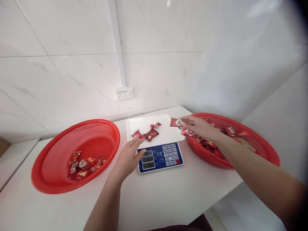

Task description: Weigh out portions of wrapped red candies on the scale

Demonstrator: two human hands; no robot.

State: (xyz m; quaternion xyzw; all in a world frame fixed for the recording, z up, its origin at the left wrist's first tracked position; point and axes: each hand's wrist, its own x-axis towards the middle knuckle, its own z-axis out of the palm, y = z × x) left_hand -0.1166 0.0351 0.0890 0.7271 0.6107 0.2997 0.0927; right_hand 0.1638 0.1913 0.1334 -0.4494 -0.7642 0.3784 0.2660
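My right hand (196, 126) is closed on red wrapped candies (176, 122) above the right edge of the scale's white tray (166, 136). Three red candies (152, 134) lie on that tray. Over the tray's front left corner and the blue keypad panel (160, 157) is my left hand (131, 154), fingers apart, with nothing in it. Its fingertips are close to the leftmost candy (137, 134). Several candies (84, 165) rest in the left red basket (113, 128). Many more (209, 146) fill the right red basket (271, 154), partly hidden by my right forearm.
Both baskets and the scale stand on a white table (149, 199). Behind it rises a tiled wall (84, 80) with a socket (124, 93) and a vertical cable cover (117, 41). Another wall (276, 106) borders the right side.
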